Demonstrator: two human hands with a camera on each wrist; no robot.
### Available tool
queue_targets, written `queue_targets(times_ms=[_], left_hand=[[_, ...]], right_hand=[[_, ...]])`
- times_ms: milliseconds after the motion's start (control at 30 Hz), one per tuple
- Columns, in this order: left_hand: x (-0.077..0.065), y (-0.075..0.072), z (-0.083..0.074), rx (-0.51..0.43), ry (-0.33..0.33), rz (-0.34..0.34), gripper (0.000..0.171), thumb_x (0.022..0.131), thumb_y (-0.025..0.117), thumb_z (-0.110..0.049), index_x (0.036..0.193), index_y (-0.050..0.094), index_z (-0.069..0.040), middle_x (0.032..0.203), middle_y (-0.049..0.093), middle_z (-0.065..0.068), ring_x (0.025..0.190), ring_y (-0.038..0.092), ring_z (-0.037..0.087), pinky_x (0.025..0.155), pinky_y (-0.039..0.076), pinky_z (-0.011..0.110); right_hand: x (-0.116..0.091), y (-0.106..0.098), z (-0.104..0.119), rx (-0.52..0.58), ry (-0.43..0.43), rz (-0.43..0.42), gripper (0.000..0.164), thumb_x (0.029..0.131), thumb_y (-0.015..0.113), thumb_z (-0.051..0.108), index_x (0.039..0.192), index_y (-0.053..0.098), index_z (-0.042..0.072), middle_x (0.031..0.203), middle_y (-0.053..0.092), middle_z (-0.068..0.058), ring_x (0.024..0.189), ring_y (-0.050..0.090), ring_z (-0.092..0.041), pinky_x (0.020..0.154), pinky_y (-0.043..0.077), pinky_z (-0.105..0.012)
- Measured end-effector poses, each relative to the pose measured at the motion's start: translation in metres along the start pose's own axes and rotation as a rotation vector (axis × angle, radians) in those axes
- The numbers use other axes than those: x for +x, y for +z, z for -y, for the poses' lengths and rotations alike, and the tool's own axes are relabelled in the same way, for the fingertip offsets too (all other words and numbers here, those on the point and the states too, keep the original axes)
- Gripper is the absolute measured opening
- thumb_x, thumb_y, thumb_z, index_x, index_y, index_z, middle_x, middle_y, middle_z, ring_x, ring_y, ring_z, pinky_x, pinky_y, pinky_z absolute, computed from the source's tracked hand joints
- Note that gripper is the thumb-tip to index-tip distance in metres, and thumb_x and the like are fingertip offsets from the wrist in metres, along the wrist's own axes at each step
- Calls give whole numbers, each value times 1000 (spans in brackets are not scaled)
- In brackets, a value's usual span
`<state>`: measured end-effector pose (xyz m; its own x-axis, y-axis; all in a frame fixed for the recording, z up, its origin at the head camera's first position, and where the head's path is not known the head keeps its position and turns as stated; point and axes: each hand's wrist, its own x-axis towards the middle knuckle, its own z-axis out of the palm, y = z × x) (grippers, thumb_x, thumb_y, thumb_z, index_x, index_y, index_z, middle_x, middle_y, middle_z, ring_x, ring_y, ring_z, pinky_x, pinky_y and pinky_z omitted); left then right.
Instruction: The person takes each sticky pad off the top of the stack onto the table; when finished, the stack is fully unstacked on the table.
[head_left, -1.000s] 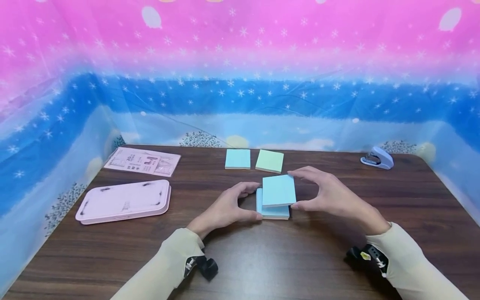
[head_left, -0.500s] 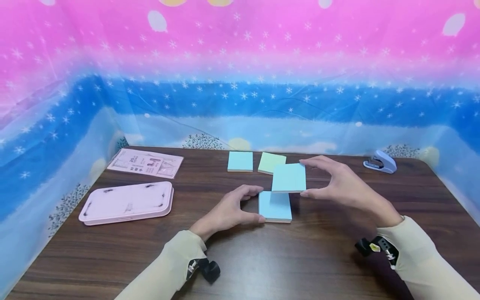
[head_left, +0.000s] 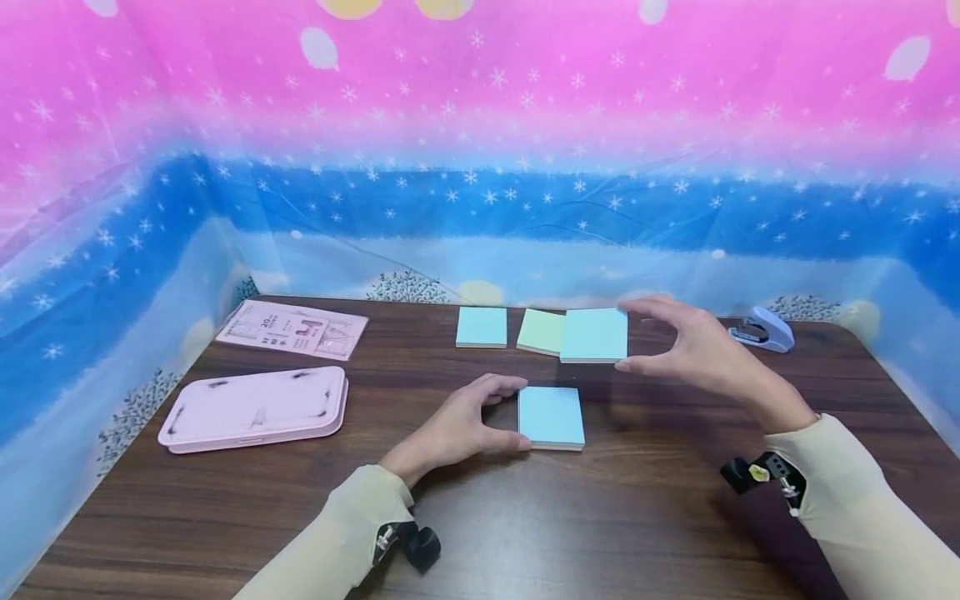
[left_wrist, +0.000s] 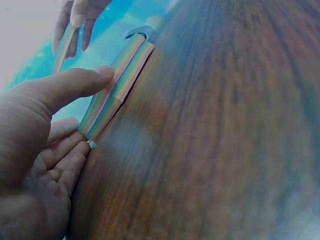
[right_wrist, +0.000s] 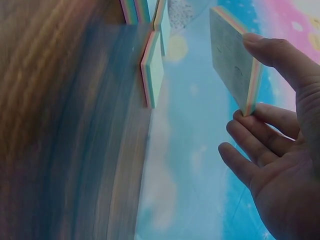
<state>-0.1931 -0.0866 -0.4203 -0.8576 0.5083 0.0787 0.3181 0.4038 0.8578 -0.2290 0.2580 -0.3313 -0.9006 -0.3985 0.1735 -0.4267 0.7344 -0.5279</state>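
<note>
Above the table, my right hand (head_left: 693,342) pinches a light-blue sticky note pad (head_left: 594,335) by its right edge, thumb at the near corner and fingers at the far one. The right wrist view shows the pad's underside (right_wrist: 232,60) and striped coloured edges, apart from the tabletop. My left hand (head_left: 461,425) holds the left side of a short stack of light-blue sticky note pads (head_left: 551,415) lying on the table. Two layers of the stack (left_wrist: 120,82) show in the left wrist view. Behind, a green sticky note pad (head_left: 538,331) is partly hidden by the raised pad.
Another light-blue pad (head_left: 482,326) lies left of the green one. A small stapler (head_left: 768,331) stands at the back right, partly behind my right hand. On the left are a pink case (head_left: 255,406) and a printed pink card (head_left: 296,327). A patterned curtain (head_left: 480,200) borders the table.
My right hand has lifted its pad off the stack and carried it back and to the right, now partly over the green pad in view. The left hand stays at the stack.
</note>
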Motion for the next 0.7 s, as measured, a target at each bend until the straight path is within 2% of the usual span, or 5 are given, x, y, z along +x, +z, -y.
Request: queue_targets(times_ms=[200, 367, 700], left_hand=[[0, 0, 1, -10, -3, -8, 77, 83, 93, -31, 150, 60, -15, 147, 59, 0, 136, 55, 25, 117, 42, 45], [0, -1, 0, -9, -2, -5, 77, 82, 94, -30, 150, 60, -15, 147, 59, 0, 136, 55, 24, 117, 42, 42], [0, 1, 1, -9, -9, 5, 77, 84, 92, -32, 152, 58, -15, 148, 57, 0, 138, 54, 24, 117, 42, 44]], right_hand=[[8, -7, -7, -5, 43, 11, 87, 85, 90, 48, 158, 52, 20, 162, 46, -12, 145, 44, -45, 109, 38, -74], [15, -11, -12, -28, 72, 20, 89, 86, 88, 53, 159, 52, 18, 163, 43, -17, 147, 40, -47, 108, 38, -76], [29, -9, -25, 1, 80, 25, 92, 85, 89, 50, 158, 50, 10, 155, 52, -19, 137, 53, -45, 106, 46, -68]])
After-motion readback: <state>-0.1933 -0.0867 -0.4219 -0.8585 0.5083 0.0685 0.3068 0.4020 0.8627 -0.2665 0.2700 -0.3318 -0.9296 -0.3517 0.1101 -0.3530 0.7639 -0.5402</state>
